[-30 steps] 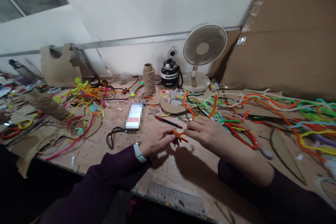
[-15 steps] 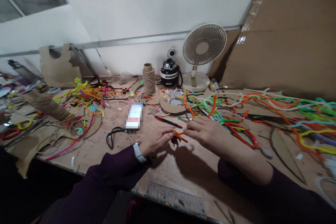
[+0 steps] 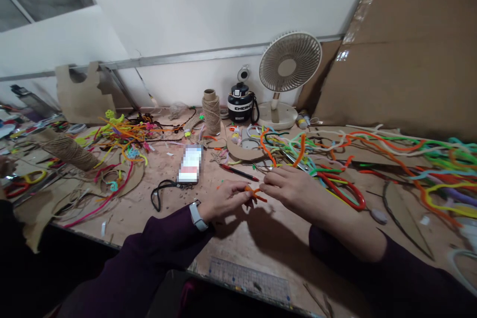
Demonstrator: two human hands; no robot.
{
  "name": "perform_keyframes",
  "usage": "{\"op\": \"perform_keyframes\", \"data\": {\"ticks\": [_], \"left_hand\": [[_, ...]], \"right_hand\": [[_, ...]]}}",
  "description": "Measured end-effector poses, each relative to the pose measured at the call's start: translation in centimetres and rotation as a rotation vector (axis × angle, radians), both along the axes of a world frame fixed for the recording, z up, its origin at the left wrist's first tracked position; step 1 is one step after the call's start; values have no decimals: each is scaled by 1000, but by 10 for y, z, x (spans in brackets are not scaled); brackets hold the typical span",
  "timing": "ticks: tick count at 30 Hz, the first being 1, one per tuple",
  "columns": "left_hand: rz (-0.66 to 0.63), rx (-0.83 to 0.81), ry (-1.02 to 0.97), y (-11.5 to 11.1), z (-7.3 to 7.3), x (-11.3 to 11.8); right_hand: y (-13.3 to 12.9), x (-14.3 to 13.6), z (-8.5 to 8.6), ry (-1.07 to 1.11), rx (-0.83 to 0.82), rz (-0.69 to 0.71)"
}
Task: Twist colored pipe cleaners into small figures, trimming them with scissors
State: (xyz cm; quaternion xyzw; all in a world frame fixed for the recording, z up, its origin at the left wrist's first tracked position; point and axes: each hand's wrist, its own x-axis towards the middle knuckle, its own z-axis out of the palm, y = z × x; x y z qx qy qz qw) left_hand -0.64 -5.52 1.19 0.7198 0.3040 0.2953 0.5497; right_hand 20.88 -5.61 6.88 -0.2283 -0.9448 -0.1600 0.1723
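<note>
Between my two hands is an orange pipe cleaner (image 3: 261,198), bent into a small crossed shape over the table. My left hand (image 3: 227,200), with a white watch on its wrist, pinches the left side of it between thumb and fingers. My right hand (image 3: 285,186) is closed on the right side, and an orange length sticks up beyond its knuckles. The right fingertips are partly hidden. A red and black pen (image 3: 238,173) lies just beyond my hands. Left of them rests a phone (image 3: 191,165) with a black strap.
A clear ruler (image 3: 249,279) lies at the front edge. Behind stand a twine spool (image 3: 211,113), a black bottle (image 3: 240,104) and a fan (image 3: 286,72). Coloured pipe cleaners (image 3: 391,146) spread right; red-handled scissors (image 3: 359,201) lie nearer. A person's hand (image 3: 6,165) shows at far left.
My left fingers have shifted slightly on the orange pipe cleaner and its crossed part has turned a little. My right hand has barely moved.
</note>
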Motion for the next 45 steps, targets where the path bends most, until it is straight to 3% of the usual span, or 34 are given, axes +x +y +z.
{"op": "perform_keyframes", "data": {"ticks": [4,13,21,34,40,45], "left_hand": [[-32,-14,-7,0,1,1],[-88,138,96,4,-2,3],[-174,320,159,5,10,2],[-102,624,202,6,4,2],[-16,690,238,3,5,1],[-15,677,260,5,11,0]], "right_hand": [[-1,-1,1,-9,5,-7],[-1,0,1,-30,-13,-13],[-2,-2,2,-7,-3,-8],[-1,0,2,23,71,-10],[-10,-4,12,42,127,7],[-9,-1,8,42,116,-28]]}}
